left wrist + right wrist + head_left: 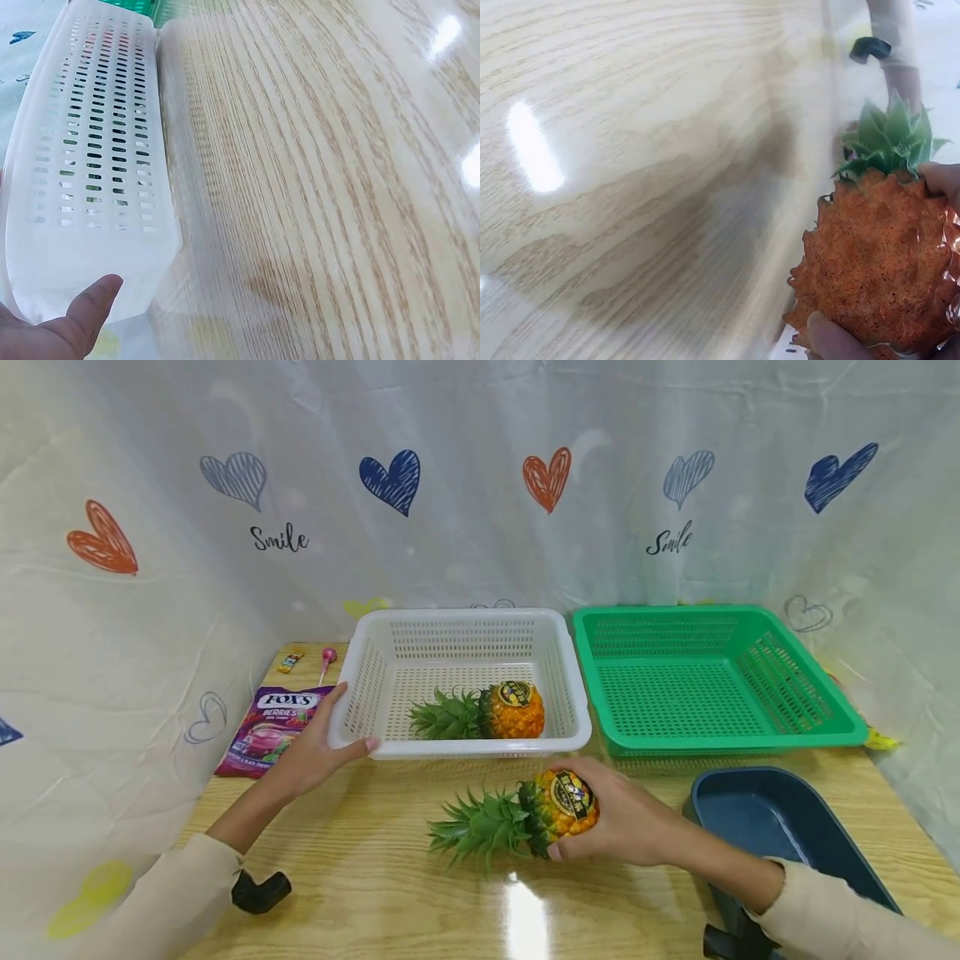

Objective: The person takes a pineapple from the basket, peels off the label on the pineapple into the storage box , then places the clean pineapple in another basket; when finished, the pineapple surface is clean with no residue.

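My right hand [626, 814] grips a small pineapple [558, 810] by its body, above the table in front of the white basket; its leafy crown points left. In the right wrist view my thumb and fingers lie around the orange, spiky body [877, 262]. A second pineapple [513, 710] lies inside the white basket [461, 748], also with its crown to the left. At that basket's front left corner rests my left hand [318, 752], thumb and fingers spread along the outside. The left wrist view shows the straight thumb [94, 307] against the basket's wall.
A green basket [720, 743] stands right of the white one. The dark blue tub [772, 810] is near my right forearm. On the left lie a purple Fox's candy bag [273, 727], a lollipop [327, 657] and a small wrapped candy [290, 662]. A patterned curtain hangs behind.
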`<state>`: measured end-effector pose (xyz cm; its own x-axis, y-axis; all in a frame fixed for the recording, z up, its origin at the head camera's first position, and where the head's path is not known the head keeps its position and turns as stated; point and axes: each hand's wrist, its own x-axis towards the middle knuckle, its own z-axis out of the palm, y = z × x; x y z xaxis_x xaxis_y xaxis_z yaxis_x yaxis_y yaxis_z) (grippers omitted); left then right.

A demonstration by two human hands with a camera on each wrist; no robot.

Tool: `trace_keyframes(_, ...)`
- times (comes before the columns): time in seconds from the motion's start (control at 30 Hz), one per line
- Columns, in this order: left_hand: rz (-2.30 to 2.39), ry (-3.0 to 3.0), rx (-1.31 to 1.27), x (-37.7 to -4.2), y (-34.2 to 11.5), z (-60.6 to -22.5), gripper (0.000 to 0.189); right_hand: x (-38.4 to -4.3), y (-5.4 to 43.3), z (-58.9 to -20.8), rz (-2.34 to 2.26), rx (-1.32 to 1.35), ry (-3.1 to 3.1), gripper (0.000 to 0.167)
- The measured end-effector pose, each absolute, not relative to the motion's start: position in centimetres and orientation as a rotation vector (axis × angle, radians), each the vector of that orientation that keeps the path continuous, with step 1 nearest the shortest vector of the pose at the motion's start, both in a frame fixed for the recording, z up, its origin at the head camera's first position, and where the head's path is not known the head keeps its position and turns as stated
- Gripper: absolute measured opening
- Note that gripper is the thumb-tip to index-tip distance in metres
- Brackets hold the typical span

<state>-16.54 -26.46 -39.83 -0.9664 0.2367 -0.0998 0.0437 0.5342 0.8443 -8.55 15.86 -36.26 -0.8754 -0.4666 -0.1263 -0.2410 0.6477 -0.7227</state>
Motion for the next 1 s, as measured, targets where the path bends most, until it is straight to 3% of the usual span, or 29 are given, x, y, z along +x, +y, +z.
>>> trace_keyframes(0.7, 1.416, 2.572, 0.241, -16.4, -26.4, -39.9, 0.105, -9.2, 15.7, -39.2, -1.011, -0.376, 2.574, 0.093)
trace_keyframes(1.0, 1.410, 2.579, 0.229, -16.5, -26.4, -39.8, 0.105, -9.6, 16.4, -38.9, -0.903, -0.521, 2.551, 0.113)
